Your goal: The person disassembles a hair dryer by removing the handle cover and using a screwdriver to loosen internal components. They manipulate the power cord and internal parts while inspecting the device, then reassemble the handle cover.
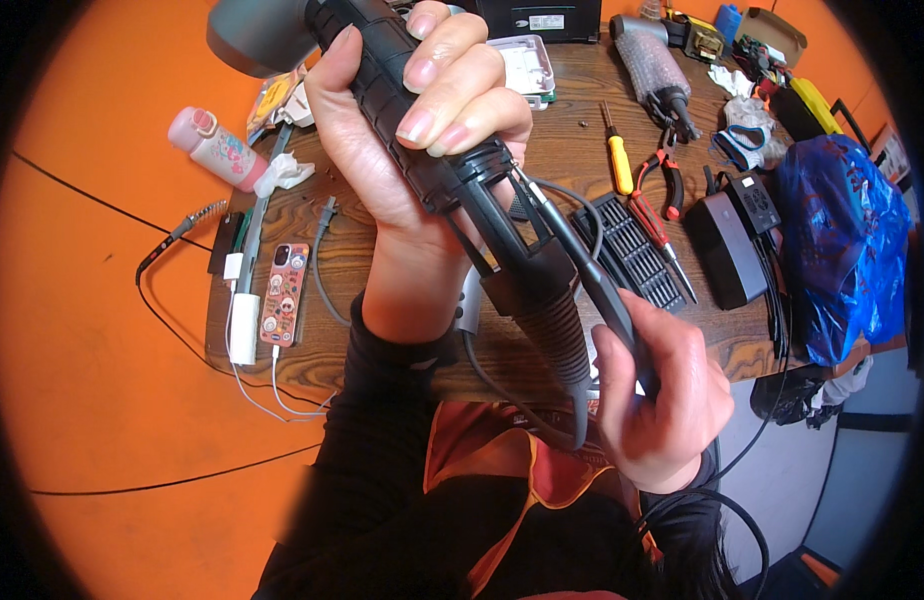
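Observation:
My left hand (442, 110) is wrapped round the black handle of a hair dryer (407, 95), which is held up at a slant above the table. Its grey head (262, 38) is at the upper left, cut off by the frame's edge. Lower down, the handle casing is open like a frame, ending in a ribbed cord sleeve (552, 325). My right hand (667, 390) grips a slim black soldering iron (607, 290) like a pen. The iron's metal end reaches the open part of the handle; whether its tip touches anything there I cannot tell.
On the wooden table (557, 150) lie a yellow screwdriver (619, 160), red-handled pliers (672, 185), a bit set (632, 250), a phone (285, 295) and a pink bottle (217, 148). A dark box-shaped device (727, 250) and a blue plastic bag (844, 245) are on the right. Cords hang off the edge.

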Demonstrator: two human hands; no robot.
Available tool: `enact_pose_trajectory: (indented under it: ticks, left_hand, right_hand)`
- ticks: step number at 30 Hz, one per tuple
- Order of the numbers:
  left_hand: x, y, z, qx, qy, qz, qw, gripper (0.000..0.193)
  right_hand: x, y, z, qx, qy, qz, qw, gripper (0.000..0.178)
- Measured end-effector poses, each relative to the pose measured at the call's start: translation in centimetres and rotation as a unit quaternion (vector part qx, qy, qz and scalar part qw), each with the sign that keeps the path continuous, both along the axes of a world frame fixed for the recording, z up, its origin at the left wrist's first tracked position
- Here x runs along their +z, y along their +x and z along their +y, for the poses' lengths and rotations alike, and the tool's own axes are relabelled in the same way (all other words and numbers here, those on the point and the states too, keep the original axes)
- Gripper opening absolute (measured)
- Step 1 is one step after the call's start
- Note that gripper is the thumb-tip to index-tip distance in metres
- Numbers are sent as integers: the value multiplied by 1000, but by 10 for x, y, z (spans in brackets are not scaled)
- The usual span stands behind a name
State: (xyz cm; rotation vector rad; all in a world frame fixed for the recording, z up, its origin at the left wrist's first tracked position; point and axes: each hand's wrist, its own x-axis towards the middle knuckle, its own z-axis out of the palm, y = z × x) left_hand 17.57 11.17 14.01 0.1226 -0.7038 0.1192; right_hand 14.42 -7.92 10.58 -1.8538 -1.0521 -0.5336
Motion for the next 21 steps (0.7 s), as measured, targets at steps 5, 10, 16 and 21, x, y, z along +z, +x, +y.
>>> enact_pose_trajectory:
  ticks: [5, 10, 16, 21]
  left_hand:
    - [1, -1, -1, -11, 3, -4, 1000, 22]
    - [2, -2, -1, 18, 24, 1, 1000, 22]
    - [1, 0, 0, -20, 11, -21, 1000, 21]
    - [-1, 0, 3, 16, 36, -21, 999, 21]
  right_hand:
    - [7, 0, -4, 50, 13, 126, 991, 22]
    - [1, -3, 0, -3, 30, 73, 997, 20]
    - [7, 5, -3, 253, 151, 576, 762, 15]
    - [4, 0, 2, 240, 205, 549, 774, 15]
